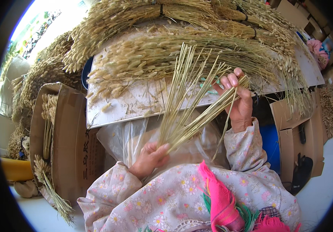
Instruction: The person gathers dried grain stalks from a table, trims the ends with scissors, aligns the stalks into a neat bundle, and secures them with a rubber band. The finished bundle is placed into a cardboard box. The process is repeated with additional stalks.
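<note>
Above my lap, my left hand [151, 156] is closed round the lower part of a bunch of dried grass stems [187, 104]. From that grip the stems fan out upward, some loose and upright, others leaning to the right. My right hand [238, 96] is wrapped round the upper part of the right-leaning stems, fingers curled over them. One thin stem [226, 123] hangs down below it. No fluffy heads show on the held bunch; its lower end is hidden by my left hand and sleeve.
Fluffy-headed dried grass [135, 58] lies along the white table [124, 110], with tied bundles [182, 13] behind. A pale green item [209, 87] is partly hidden by the stems. Cardboard boxes stand left [71, 143] and right [296, 143]. Clear plastic [129, 135] hangs below the table edge.
</note>
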Motion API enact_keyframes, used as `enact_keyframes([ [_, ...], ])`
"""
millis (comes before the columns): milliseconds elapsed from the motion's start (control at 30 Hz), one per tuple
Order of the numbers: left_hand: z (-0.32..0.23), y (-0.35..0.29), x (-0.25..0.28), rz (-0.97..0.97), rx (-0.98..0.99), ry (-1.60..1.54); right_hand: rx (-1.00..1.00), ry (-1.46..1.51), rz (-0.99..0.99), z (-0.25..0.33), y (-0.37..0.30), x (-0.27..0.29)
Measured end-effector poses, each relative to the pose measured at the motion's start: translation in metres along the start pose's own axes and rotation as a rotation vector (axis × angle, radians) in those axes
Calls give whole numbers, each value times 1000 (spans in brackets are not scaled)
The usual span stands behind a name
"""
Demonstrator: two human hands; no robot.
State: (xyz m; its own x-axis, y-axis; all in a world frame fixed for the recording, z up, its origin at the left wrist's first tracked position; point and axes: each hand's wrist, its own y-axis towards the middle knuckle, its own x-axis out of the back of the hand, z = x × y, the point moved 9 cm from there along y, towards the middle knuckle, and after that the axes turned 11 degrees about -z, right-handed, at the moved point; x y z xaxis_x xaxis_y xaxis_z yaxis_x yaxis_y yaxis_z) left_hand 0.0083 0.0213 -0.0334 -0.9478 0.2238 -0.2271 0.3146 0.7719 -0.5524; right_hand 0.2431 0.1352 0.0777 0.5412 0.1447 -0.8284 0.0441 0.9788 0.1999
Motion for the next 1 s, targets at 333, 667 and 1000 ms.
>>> enact_keyframes([
  [333, 7, 2, 1, -19, 27, -60, 153, -189, -9, 29, -2, 6],
  [667, 1, -3, 5, -44, -4, 44, 220, -1130, 284, 66, -12, -16],
  [1000, -10, -3, 7, -92, -69, 14, 725, -1548, 159, 116, -24, -68],
])
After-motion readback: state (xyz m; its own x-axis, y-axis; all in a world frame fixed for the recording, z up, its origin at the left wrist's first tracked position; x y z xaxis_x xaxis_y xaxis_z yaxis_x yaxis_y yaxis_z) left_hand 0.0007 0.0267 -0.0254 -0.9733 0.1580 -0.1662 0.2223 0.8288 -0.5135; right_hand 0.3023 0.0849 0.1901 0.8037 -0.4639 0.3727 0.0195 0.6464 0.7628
